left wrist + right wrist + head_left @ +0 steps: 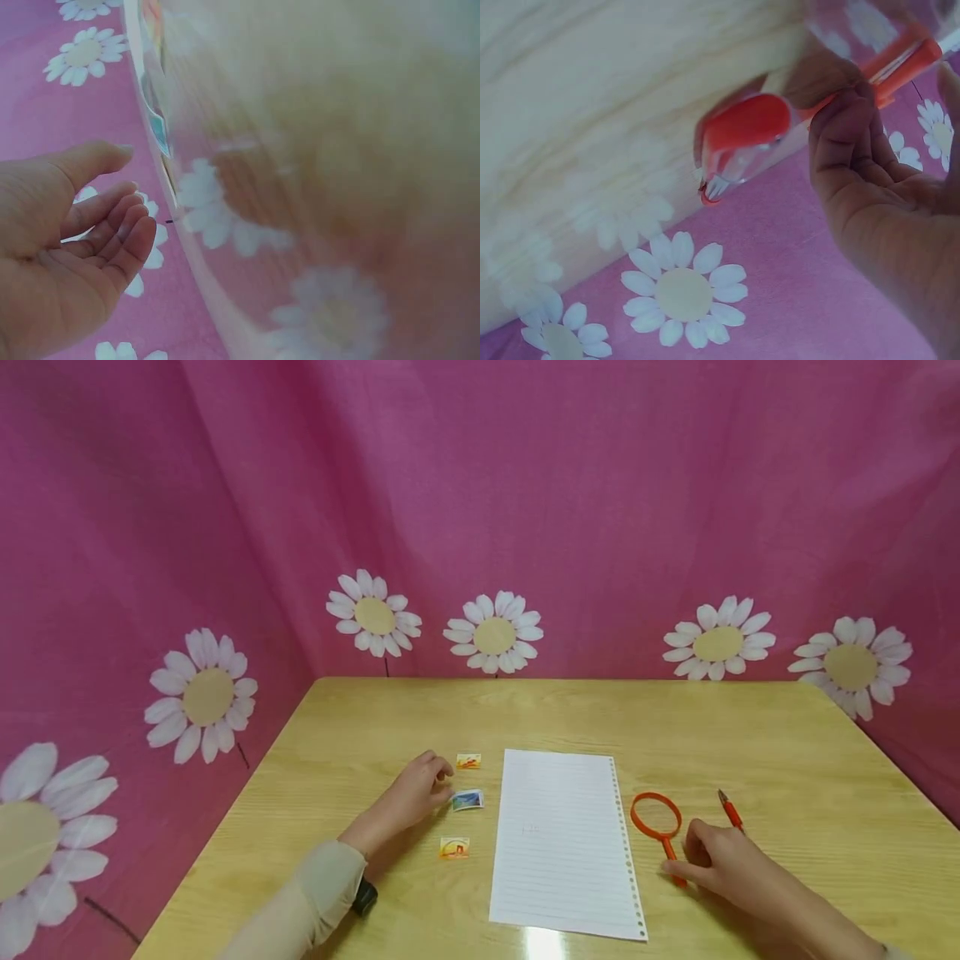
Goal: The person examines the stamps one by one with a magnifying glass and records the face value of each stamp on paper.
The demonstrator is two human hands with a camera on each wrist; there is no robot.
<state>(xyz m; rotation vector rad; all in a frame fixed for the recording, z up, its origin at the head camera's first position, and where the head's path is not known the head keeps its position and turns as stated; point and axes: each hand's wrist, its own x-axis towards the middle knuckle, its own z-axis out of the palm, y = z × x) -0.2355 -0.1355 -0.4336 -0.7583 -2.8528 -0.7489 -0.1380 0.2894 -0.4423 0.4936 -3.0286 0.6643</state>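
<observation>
My left hand [412, 789] is beside a column of three small stamps, fingers loosely bent with nothing between them. Nearest its fingertips is the blue and green stamp [468, 800]; a yellow stamp [468, 762] lies farther back and another yellow stamp [454, 848] closer to me. In the left wrist view the thumb and fingers of the left hand [82, 247] stand apart. My right hand [723, 864] is over the handle of a red magnifying glass [670, 847], thumb and fingers spread to either side. Beyond its knuckles lies a red pen [731, 812].
A lined loose-leaf sheet [562, 877] with punched holes along its right edge lies between the hands, bearing faint red writing. The wooden table [570, 714] meets a pink flowered cloth [600, 527] at the back and sides. A dark wrist device [365, 897] shows below the left sleeve.
</observation>
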